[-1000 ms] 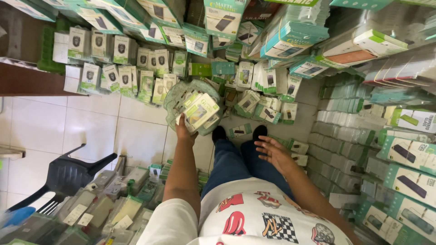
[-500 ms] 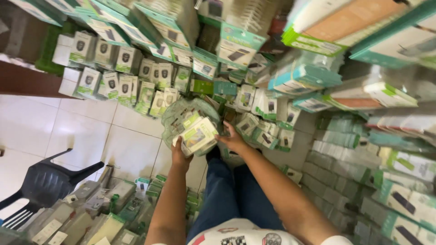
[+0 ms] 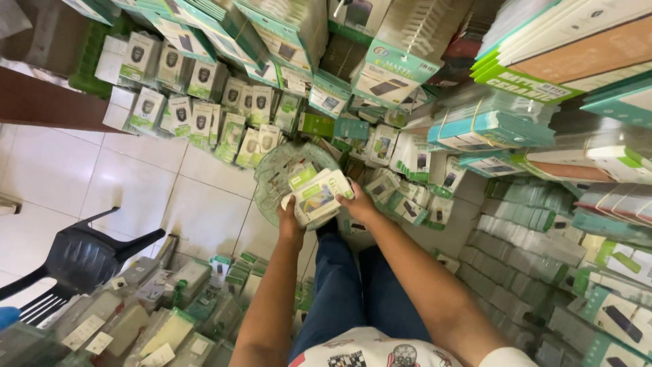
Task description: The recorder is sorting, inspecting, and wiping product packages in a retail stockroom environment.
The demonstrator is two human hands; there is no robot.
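Both hands are on a stack of small flat packets (image 3: 318, 197), which they hold in the air above a round pale-green mesh basket (image 3: 272, 173) that stands on the tiled floor (image 3: 136, 183), just in front of the person's feet. The left hand (image 3: 291, 216) clasps the near left edge of the stack from below, its grip clenched on the packets; the right hand (image 3: 358, 202) closes on the right edge, fingers curled against the side. The step in hand looks like squaring up or sorting through the bundle over the basket. Any next move calls for a firm 2-handed hold, since the loose packets could slide apart and fan out. The packets are thin card boxes, white with green edging and a pictured phone face, slightly askew in the stack. More of the same kind lie inside the basket. Rows of similar packets (image 3: 197, 102) lean along the floor by the wall, bundled stacks (image 3: 496, 126) fill the shelves to the right, and a black plastic chair (image 3: 88, 255) stands at the left.
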